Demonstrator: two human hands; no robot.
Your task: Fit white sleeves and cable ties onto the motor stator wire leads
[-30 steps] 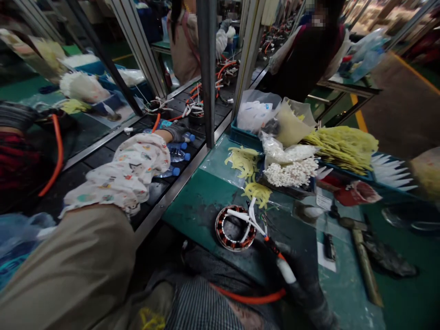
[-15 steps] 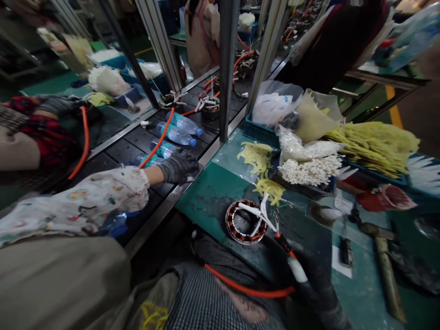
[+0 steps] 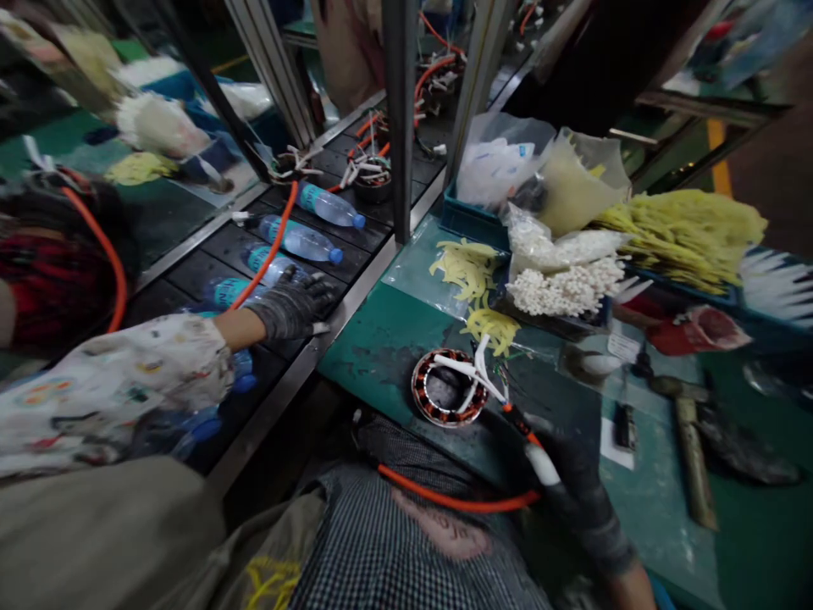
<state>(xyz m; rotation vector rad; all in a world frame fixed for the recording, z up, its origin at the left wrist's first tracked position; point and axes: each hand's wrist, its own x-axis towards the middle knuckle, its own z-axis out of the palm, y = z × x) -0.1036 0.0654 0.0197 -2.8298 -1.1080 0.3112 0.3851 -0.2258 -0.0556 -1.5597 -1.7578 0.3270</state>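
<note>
While spreading the left hand (image 3: 289,307), released, by the bottles (image 3: 308,241) at left, has the right hand (image 3: 581,483) at the white-sleeved cable (image 3: 542,464), near right, cannot tell whether clenched; has the wound ring (image 3: 423,393) on the green table (image 3: 381,326), nearer than yellow strips (image 3: 492,329)

Green tabletop (image 3: 365,335) lies open beside the wound ring (image 3: 421,391); a dark post (image 3: 397,127) stands beyond.
</note>
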